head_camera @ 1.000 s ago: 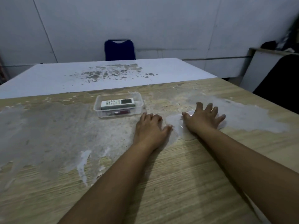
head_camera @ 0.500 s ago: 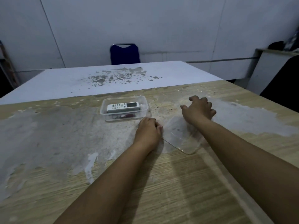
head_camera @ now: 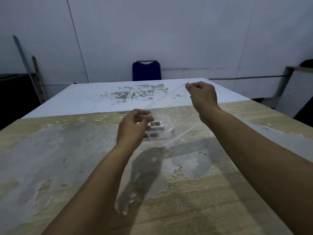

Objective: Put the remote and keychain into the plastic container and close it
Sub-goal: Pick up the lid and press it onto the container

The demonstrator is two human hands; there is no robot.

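Note:
A clear plastic lid hangs tilted in the air above the table, held at two corners. My left hand pinches its near-left corner and my right hand pinches its far-right corner, higher up. Below and behind the lid stands the clear plastic container, partly hidden by my left hand. Inside it lies the white remote, seen through the lid. The keychain is hidden from me.
The worn wooden table has patchy grey areas. A white table adjoins it at the back, with a blue chair behind. Dark furniture stands at the right edge and poles lean against the left wall.
Both hands have lifted the lid off the table and carried it left, over the container. The lid now tilts, right corner high. The camera view has tilted up.

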